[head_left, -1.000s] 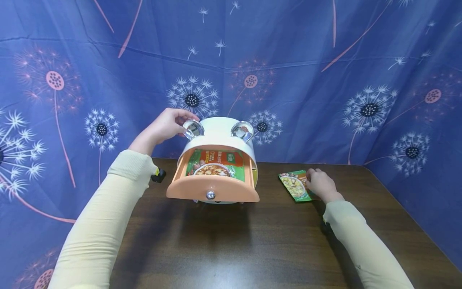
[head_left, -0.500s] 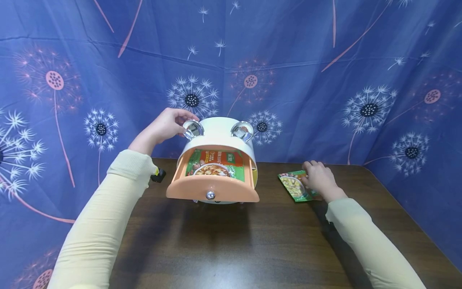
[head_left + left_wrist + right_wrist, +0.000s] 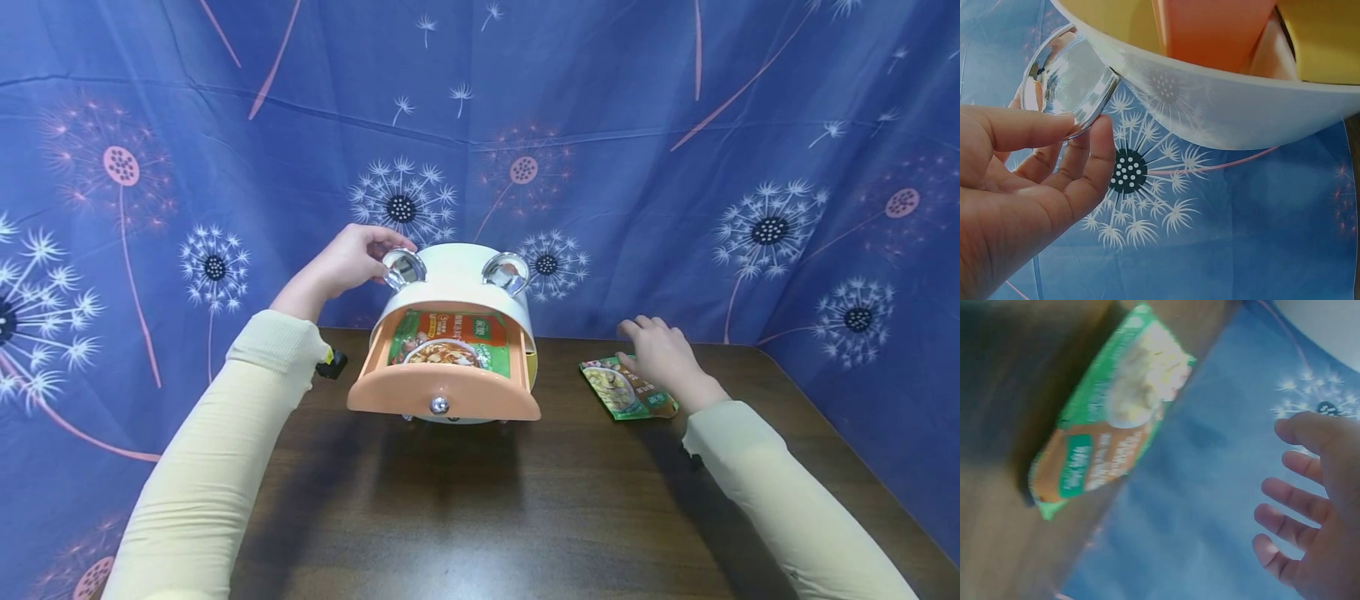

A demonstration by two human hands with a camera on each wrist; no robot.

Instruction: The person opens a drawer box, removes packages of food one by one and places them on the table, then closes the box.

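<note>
Two hands are stretched over a dark wooden table, though only one is gripping. By the left hand, an ear-like silver cup is pinched between thumb and fingers, a hold probably chosen to steady the white cabinet to which the cup appears fixed. A matching silver cup is mounted to the right of that pinch, untouched. Below and to the right of the pinch, an orange drawer is drawn out, its round knob turned toward the camera. A green and red packet is laid face up inside, seemingly kept in place by the drawer's walls. Well to the right of the pinch, a green and brown packet is laid on the table, picture side up. Above its far edge, the right hand is poised with fingers spread and lightly bent, their looseness likely explained by having nothing to hold; in the right wrist view, the packet is seen apart from the fingers. Behind both hands, a blue dandelion-print cloth is hung.
</note>
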